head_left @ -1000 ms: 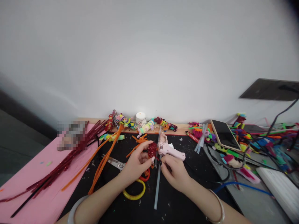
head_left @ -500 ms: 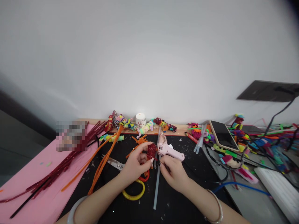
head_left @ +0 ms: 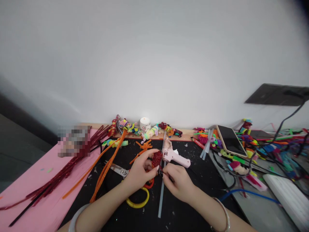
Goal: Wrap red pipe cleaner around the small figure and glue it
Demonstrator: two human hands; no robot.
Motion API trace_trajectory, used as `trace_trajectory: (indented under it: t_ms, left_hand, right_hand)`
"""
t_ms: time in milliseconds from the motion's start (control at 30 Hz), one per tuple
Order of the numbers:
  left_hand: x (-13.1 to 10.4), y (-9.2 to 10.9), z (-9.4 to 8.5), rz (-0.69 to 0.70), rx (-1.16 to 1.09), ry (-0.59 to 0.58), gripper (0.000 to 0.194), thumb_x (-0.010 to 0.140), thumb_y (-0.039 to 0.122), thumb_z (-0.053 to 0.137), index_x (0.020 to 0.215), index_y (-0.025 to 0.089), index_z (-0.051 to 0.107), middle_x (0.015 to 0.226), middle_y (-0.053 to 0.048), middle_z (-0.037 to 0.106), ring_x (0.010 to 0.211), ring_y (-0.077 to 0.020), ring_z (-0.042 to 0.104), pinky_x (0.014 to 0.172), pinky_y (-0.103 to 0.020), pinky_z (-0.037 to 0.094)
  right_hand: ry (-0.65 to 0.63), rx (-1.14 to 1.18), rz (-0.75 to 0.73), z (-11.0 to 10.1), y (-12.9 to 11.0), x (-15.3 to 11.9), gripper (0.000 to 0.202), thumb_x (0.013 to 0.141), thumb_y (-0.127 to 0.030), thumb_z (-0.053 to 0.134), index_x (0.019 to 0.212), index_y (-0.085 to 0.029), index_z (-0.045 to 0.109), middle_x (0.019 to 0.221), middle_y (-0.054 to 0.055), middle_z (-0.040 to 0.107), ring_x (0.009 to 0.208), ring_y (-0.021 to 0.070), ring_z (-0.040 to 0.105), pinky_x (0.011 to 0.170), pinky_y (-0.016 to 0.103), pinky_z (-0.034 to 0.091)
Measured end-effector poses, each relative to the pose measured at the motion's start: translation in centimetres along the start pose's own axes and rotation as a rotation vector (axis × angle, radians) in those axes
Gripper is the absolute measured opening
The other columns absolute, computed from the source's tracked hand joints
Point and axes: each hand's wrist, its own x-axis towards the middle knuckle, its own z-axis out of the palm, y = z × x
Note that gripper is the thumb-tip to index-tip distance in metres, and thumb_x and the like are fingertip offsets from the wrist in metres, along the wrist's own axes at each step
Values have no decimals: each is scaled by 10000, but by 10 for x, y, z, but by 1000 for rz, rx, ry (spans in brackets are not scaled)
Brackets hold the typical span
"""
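My left hand (head_left: 138,170) is closed around a sparkly dark red pipe-cleaner piece (head_left: 157,158), held above the black mat. My right hand (head_left: 180,182) pinches at a small black bit (head_left: 160,173) beside the lower end of the red piece. Whether the black bit is joined to it I cannot tell. Just beyond my fingers lies a pale pink glue gun (head_left: 178,158). A translucent glue stick (head_left: 160,203) runs below and between my hands. Partly hidden by my left hand and forearm are scissors (head_left: 137,206) with yellow and red handles.
Orange pipe cleaners (head_left: 106,172) and dark red ones (head_left: 69,167) lie at left, partly on a pink sheet (head_left: 29,190). Small colourful figures and a white cup (head_left: 145,124) line the wall. At right are a phone (head_left: 231,141), cables, mixed pipe cleaners and a white power strip (head_left: 287,196).
My right hand has shifted slightly down and left, closer to my left fingers. The black bit now shows more clearly between my hands. My left hand still holds the red piece.
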Motion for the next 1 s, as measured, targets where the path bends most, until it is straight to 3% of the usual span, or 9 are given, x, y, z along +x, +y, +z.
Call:
trace_trajectory:
  t_ms: [100, 167, 300, 433, 600, 733, 1000]
  left_hand:
    - [3, -2, -1, -12, -123, 1, 458, 766, 199, 644, 1197, 241, 494, 968, -32, 536, 618, -91, 557, 573, -229, 463]
    - [5, 0, -3, -27, -226, 13, 487, 768, 212, 652, 1215, 241, 462, 946, -27, 540, 629, -99, 575, 606, -251, 488]
    - [9, 9, -7, -93, -337, 70, 587, 759, 238, 678, 1274, 254, 397, 863, -1, 568, 572, -82, 564, 563, -224, 470]
    - [10, 15, -10, -171, -431, 92, 590, 751, 254, 694, 1274, 263, 421, 843, 5, 585, 573, -79, 565, 557, -214, 462]
    - [10, 16, -12, -188, -560, 110, 599, 733, 234, 718, 1272, 279, 459, 896, -11, 621, 643, -87, 592, 631, -222, 479]
    - [10, 15, -14, -203, -608, 123, 630, 713, 222, 739, 1280, 278, 472, 891, -18, 642, 678, -104, 612, 673, -238, 488]
    - [11, 11, -15, -178, -679, 114, 618, 747, 173, 711, 1297, 283, 450, 993, -46, 659, 779, -121, 632, 757, -261, 495]
  right_hand:
    - [36, 24, -20, -5, 1, 1, 89, 844, -152, 420, 802, -203, 481, 684, 6, 514, 603, 153, 476, 564, 266, 387]
    - [102, 15, -1, -9, 3, 3, 116, 831, -143, 425, 893, -199, 504, 807, 46, 560, 745, 188, 528, 674, 308, 435]
    - [228, -221, 195, -11, 12, 8, 285, 752, -94, 475, 1017, -186, 523, 1061, 113, 550, 979, 263, 506, 829, 404, 414]
    - [219, -469, 390, -8, 22, 10, 430, 676, -158, 568, 1103, -173, 523, 1131, 137, 523, 981, 314, 495, 782, 423, 401]
    - [190, -524, 434, -8, 31, 8, 428, 675, -194, 593, 1096, -160, 525, 1026, 129, 563, 919, 291, 530, 707, 359, 411]
    - [152, -412, 440, -11, 38, 9, 362, 687, -175, 590, 1046, -161, 552, 951, 100, 635, 866, 268, 576, 724, 357, 433]
    - [261, 85, 377, -11, 29, 10, 140, 789, -212, 564, 919, -178, 605, 813, 41, 687, 680, 172, 635, 630, 269, 487]
